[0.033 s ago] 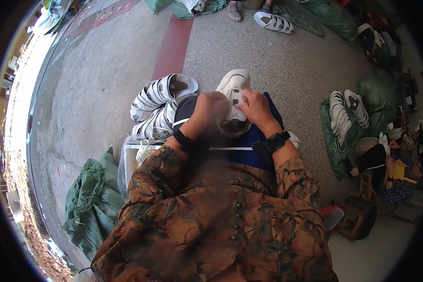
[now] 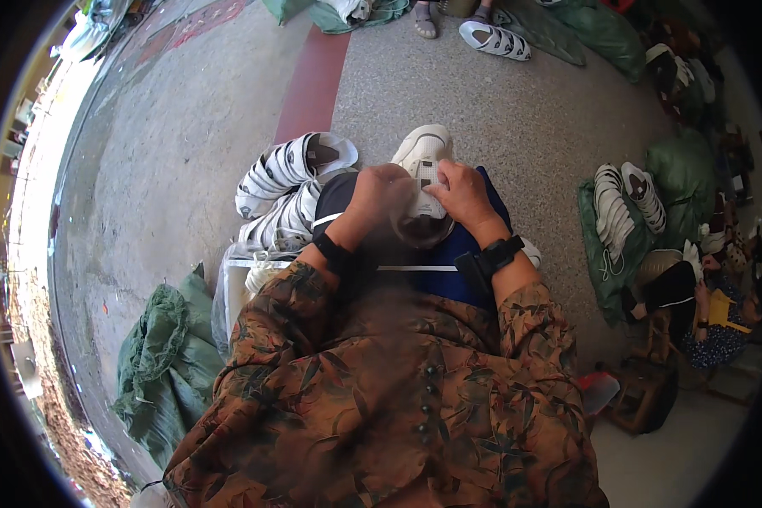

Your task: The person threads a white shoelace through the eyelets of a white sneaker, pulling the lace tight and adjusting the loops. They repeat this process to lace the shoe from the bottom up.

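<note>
Nothing shifted, seemingly: both hands (image 2: pixel 423 199) grip white shoe (image 2: pixel 422 157).

Count: one white shoe (image 2: pixel 422 161) in both hands on the lap, two white strapped sandals (image 2: pixel 289 162) stacked just left of it. Two more sandals (image 2: pixel 622 199) on the green sack at right, one sandal (image 2: pixel 494 39) at the floor's top edge.

Floor (image 2: pixel 186 169): grey speckled concrete, crossed by a red stripe (image 2: pixel 313 80) running toward the top edge. Strong daylight on the left side. Green sacks (image 2: pixel 157 356) lie at lower left and at right (image 2: pixel 677 165). A small wooden stool (image 2: pixel 643 394) stands at lower right.
</note>
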Motion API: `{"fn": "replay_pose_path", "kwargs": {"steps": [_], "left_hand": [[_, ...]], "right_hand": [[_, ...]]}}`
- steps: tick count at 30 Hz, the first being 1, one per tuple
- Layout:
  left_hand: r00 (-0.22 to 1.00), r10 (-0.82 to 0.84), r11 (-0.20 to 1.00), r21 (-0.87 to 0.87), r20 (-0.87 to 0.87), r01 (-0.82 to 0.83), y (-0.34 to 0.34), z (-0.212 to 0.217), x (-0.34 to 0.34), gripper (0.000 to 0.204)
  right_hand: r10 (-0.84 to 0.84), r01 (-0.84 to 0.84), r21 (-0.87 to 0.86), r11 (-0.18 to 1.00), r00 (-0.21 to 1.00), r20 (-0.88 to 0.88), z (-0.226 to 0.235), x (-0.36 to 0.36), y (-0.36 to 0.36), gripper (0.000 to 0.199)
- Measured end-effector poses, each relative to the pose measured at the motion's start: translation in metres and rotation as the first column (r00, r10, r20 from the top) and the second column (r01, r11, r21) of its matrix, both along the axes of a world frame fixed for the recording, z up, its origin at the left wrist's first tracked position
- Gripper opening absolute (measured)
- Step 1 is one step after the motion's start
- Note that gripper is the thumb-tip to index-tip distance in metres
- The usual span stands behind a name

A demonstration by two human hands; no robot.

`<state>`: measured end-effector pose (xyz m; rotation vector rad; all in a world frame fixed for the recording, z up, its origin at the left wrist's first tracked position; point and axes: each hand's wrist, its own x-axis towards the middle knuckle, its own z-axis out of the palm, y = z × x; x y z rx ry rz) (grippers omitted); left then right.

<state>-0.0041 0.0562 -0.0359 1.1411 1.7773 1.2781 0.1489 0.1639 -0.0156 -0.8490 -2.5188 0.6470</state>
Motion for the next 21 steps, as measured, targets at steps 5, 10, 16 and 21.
{"fn": "replay_pose_path", "kwargs": {"steps": [5,10,16,21], "left_hand": [[0.993,0.083,0.992,-0.103,0.087,-0.074,0.014,0.012,-0.003,0.013],[0.999,0.043,0.992,-0.12,-0.023,-0.045,0.029,0.007,-0.01,0.014],[0.974,-0.017,0.993,-0.119,-0.226,-0.01,0.037,0.003,-0.016,0.018],[0.936,-0.065,0.984,-0.18,-0.347,0.001,0.048,0.006,-0.018,0.015]], "right_hand": [[-0.071,0.071,-0.187,0.98,0.997,0.01,0.003,-0.01,0.016,0.026],[-0.014,0.032,-0.101,0.994,0.986,0.167,0.004,-0.021,0.03,0.025],[-0.023,0.039,-0.058,0.998,0.966,0.257,-0.009,-0.029,0.035,0.024],[-0.054,0.106,-0.193,0.975,0.964,0.259,-0.013,-0.032,0.042,0.022]]}}
